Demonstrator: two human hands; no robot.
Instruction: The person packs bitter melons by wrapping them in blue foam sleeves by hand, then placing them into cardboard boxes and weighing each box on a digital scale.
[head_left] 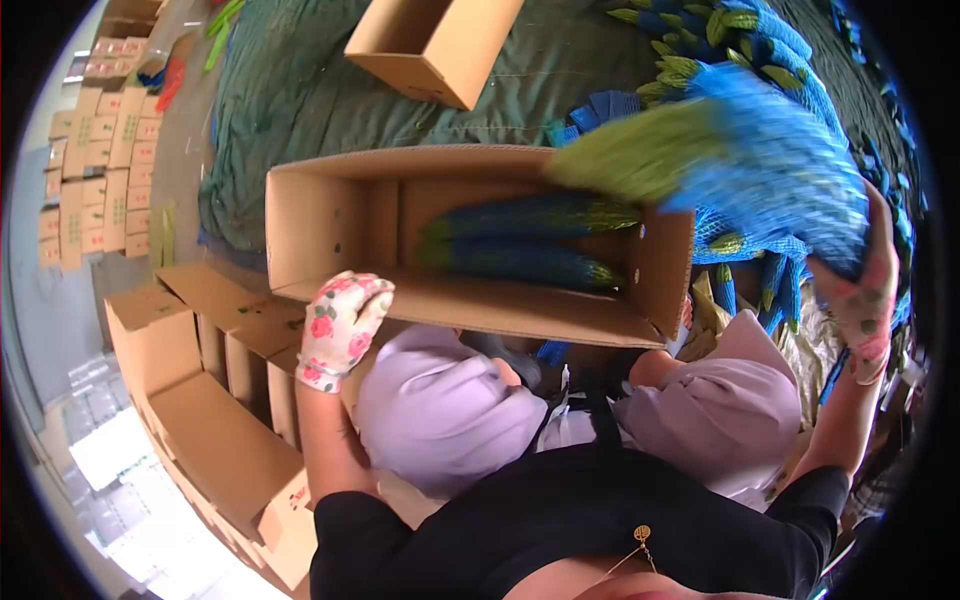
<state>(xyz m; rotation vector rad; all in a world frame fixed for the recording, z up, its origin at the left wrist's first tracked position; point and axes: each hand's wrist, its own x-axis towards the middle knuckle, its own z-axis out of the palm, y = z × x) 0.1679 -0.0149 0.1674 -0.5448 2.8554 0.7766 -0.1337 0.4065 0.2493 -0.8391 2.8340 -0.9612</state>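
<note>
My left hand (pixel 340 328), in a white glove with pink flowers, rests on the near edge of an open cardboard box (pixel 330 215). Inside the box lie two bundles of blue and green gloves (pixel 525 240). My right hand (pixel 862 300), in the same floral glove, grips a blurred bundle of blue and green gloves (pixel 735 160) held over the box's right end. Lilac sleeve covers (pixel 445 410) sit on both forearms.
A heap of blue and green gloves (pixel 730 40) lies at the back right on a dark green cloth (pixel 290 90). Another cardboard box (pixel 430 45) stands behind. Open empty boxes (pixel 200 400) stand at the lower left, stacked cartons (pixel 95 160) on the far left.
</note>
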